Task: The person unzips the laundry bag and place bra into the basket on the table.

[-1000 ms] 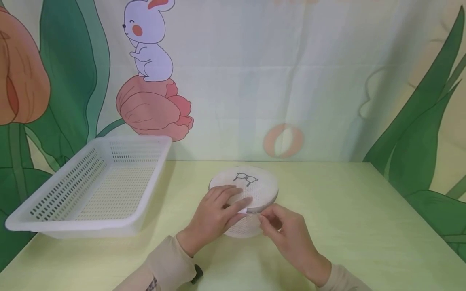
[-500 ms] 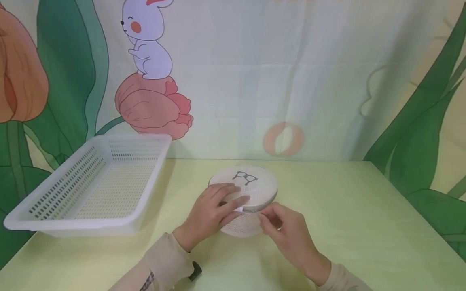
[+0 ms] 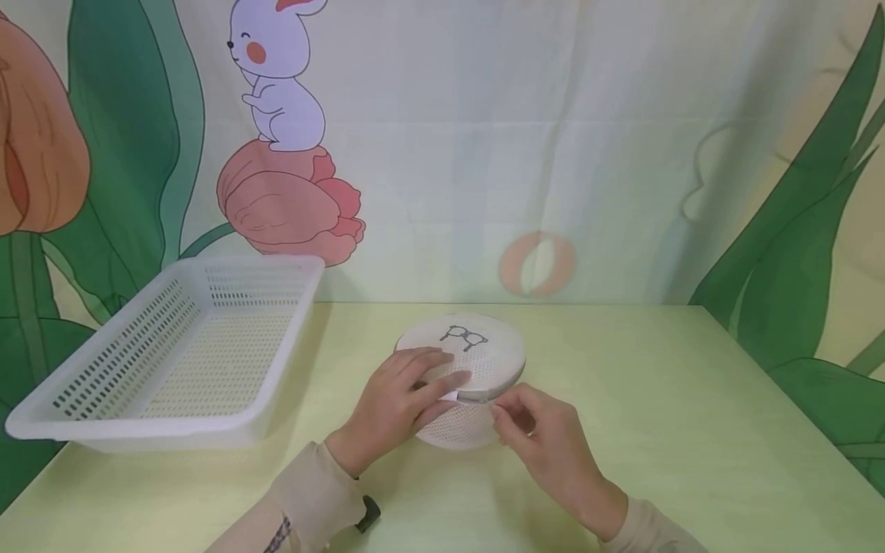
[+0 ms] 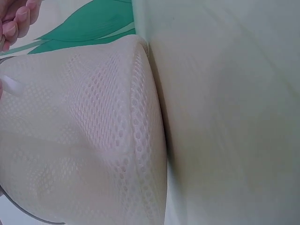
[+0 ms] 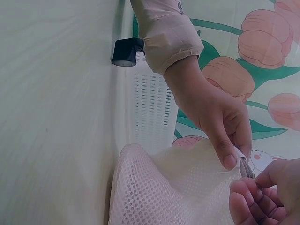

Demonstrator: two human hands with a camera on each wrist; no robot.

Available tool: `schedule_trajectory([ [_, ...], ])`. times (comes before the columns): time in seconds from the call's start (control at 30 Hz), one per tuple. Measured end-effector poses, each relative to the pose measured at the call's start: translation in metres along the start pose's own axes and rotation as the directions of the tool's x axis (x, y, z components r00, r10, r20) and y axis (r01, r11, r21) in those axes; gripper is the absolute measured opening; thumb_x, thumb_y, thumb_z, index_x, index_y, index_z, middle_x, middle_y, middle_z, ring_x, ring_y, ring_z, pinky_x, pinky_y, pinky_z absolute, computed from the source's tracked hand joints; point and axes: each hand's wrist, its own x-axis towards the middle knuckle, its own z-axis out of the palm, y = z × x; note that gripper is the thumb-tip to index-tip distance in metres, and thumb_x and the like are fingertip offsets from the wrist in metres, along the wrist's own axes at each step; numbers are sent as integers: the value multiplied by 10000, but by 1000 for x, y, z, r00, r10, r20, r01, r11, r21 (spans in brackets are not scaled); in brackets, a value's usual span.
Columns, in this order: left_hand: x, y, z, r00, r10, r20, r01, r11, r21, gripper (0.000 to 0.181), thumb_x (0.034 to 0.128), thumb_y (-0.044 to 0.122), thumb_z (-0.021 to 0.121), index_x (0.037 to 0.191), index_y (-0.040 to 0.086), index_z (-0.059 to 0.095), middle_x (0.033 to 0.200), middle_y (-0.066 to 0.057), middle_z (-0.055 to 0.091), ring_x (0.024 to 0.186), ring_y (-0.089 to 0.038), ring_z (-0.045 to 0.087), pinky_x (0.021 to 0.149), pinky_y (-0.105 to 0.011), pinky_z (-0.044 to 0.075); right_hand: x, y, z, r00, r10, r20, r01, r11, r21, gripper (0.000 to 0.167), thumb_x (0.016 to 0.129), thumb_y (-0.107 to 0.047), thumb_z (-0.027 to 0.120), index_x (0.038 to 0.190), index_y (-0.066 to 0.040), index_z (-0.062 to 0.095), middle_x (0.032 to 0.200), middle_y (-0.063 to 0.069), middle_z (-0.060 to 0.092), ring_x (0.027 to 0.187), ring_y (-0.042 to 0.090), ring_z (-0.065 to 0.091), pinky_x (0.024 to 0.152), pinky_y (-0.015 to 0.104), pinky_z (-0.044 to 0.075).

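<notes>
Mesh bag (image 3: 489, 369) stands on the table (image 3: 691, 430) toward six o'clock, a white basket (image 3: 159, 430) at its nine. The left hand (image 3: 396, 395) grips its rim, fingers spread over the top; at four o'clock the right hand (image 3: 546, 442), fingers curled, pinches the zip (image 3: 473, 396).

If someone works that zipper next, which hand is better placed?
Probably the right hand: it pinches at the grey zipper. The left hand grips the mesh bag by its edge, near the white tag, so it seems better suited to steadying.
</notes>
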Motion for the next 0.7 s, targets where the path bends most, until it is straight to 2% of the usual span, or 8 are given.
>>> schedule_trajectory([
  [0.17, 0, -2, 0, 1000, 7, -2, -7, 1000, -9, 358, 1019, 366, 423, 1106, 161, 703, 1084, -75, 671, 1023, -229, 635, 898, -346, 525, 0, -1, -1, 1000, 10, 7, -10, 1000, 7, 30, 866, -22, 651, 850, -44, 636, 707, -36, 657, 609, -46, 541, 536, 198, 517],
  [0.43, 0, -6, -1, 1000, -11, 2, 11, 997, -72, 328, 1001, 367, 472, 1103, 159, 706, 1089, -77, 665, 1016, -223, 635, 890, -348, 527, 1, 0, -1, 1000, -8, -7, 8, 1000, -12, 42, 855, -19, 660, 842, -52, 638, 696, -36, 648, 603, -49, 532, 531, 197, 512],
  [0.7, -4, -8, 0, 1000, -27, 9, 28, 996, -90, 341, 1012, 363, 442, 1117, 161, 696, 1093, -78, 651, 1021, -223, 626, 888, -351, 525, 0, 1, -2, 1000, 23, -1, -23, 1000, -9, 26, 864, -38, 661, 848, -40, 640, 711, -26, 657, 600, -43, 539, 536, 203, 517],
])
